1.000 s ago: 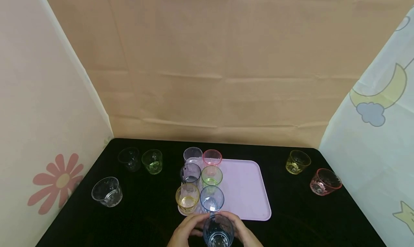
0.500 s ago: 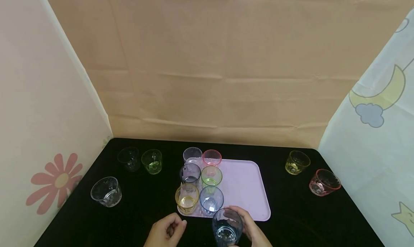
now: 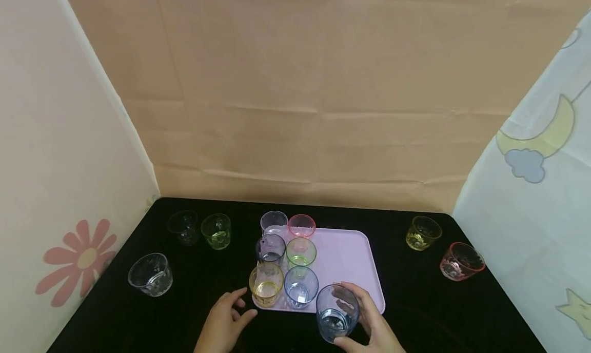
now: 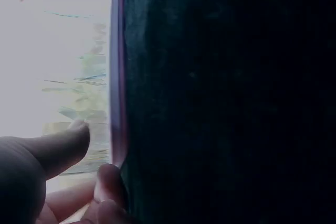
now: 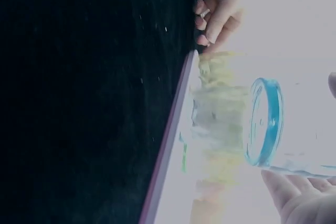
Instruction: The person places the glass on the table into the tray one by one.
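Note:
A blue tinted glass [image 3: 336,319] is in my right hand [image 3: 376,325], its thumb at the bottom and fingers round the far side. It is off the table, over the tray's front edge. In the right wrist view, the glass's thick blue base [image 5: 268,124] faces the tray. My left hand [image 3: 220,319] holds nothing, thumb and forefinger apart, just left of a yellow glass [image 3: 267,286]. Beside that one stands a light blue glass [image 3: 301,289]. Both are at the front of a lilac tray [image 3: 348,260]. Behind them are a grey glass [image 3: 271,249] and a green glass [image 3: 301,252].
Purplish [image 3: 274,222] and red-rimmed [image 3: 302,226] glasses fill the tray's back left. On the black table, clear [image 3: 151,275], dark [image 3: 183,227] and green [image 3: 216,231] glasses stand left, yellow [image 3: 423,233] and red [image 3: 461,261] glasses right. Paper walls enclose the back and sides.
My left hand has let go of the blue glass and moved left, its fingers curling and then spreading. The right hand has carried the glass rightward and slightly forward.

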Motion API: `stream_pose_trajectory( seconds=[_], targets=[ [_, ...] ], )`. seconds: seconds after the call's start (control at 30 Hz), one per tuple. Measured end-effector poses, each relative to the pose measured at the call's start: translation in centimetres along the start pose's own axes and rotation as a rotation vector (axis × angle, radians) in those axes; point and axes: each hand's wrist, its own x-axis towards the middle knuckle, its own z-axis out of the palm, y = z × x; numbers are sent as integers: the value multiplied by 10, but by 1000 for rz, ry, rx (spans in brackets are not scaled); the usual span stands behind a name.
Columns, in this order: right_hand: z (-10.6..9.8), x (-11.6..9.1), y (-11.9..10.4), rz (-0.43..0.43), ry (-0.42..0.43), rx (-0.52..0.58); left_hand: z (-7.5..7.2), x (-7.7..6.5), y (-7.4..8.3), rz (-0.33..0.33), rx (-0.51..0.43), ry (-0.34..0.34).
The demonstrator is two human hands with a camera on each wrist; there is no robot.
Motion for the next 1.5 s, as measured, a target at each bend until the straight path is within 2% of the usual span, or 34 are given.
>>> stream_pose_trajectory(
  seconds=[0.1, 0.27, 0.5, 0.57, 0.8, 1.17, 1.33, 1.5],
  targets=[
    [-5, 1, -2, 31, 23, 4, 2, 3, -2, 5, -11, 13],
    [-17, 6, 2, -3, 56, -34, 5, 6, -5, 14, -26, 27],
    [-24, 18, 6, 149, 205, -176, 7, 10, -7, -17, -37, 95],
    [-25, 22, 9, 163, 224, -217, 8, 11, -6, -22, -23, 108],
    [-34, 39, 18, 224, 208, -337, 6, 15, -4, -74, 23, 82],
    [-47, 79, 22, 315, 232, -444, 1, 16, -5, -118, 9, 39],
    [-45, 98, 35, 372, 251, -421, 3, 16, -6, -115, 10, 40],
    [-39, 113, 46, 375, 254, -402, 5, 17, -6, -114, 8, 41]
  ],
)
